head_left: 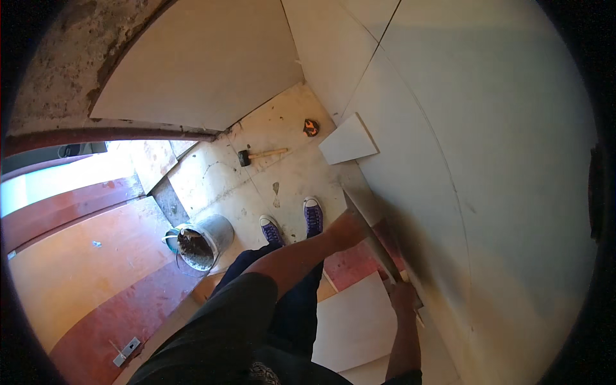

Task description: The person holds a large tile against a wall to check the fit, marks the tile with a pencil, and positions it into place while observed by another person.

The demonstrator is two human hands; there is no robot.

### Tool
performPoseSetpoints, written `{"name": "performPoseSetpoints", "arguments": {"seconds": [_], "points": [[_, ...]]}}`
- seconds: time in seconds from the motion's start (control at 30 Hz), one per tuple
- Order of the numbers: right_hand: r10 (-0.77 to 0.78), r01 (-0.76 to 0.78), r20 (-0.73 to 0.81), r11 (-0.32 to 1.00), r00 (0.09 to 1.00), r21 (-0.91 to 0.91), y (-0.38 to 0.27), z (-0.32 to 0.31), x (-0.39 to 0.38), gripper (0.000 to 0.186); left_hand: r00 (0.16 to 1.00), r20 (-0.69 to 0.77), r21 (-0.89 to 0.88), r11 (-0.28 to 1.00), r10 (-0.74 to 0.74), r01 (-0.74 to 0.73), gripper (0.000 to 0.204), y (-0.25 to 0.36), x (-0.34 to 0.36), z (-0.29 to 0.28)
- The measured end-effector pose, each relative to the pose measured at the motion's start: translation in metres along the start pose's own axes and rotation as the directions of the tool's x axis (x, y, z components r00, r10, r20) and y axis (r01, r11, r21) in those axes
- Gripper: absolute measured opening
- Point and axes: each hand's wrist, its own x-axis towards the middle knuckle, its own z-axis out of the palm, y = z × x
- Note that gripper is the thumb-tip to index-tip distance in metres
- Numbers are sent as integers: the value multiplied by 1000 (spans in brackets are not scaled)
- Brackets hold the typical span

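A large flat tile (pixel 380 251) stands on edge beside the tiled wall, seen almost edge-on. My left hand (pixel 348 230) is closed on its far part, the fingers partly hidden behind the edge. Nearer to me, my right hand (pixel 403 297) is closed at the tile's other end. A small yellowish thing shows by the right fingers, too small to name. Below the tile lie a red surface (pixel 353 263) and another pale tile (pixel 356 321).
A cut tile piece (pixel 350 140) leans at the wall (pixel 507 160). On the floor lie a rubber mallet (pixel 262 156) and an orange-black tape measure (pixel 311 128). A bucket (pixel 218 235) of wet mix stands left of my shoes, beside an orange-and-red door panel (pixel 90 250).
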Motion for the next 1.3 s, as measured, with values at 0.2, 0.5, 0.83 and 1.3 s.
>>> {"name": "performPoseSetpoints", "arguments": {"seconds": [0.2,0.5,0.83,1.3], "points": [[-116,81,-248,986,962,-144,12,-4,14,29,999,-19,23,999,27,-27,13,-3,18,41],[-1,5,-323,1000,946,13,54,39,39,31,989,-148,0,999,32,-32,13,7,41,73],[-42,41,-13,995,999,-90,42,-19,32,29,999,31,-102,995,-11,14,15,18,55,50],[62,-64,-221,998,973,-5,40,-45,38,40,880,-186,-281,882,-437,379,46,6,20,4]]}}
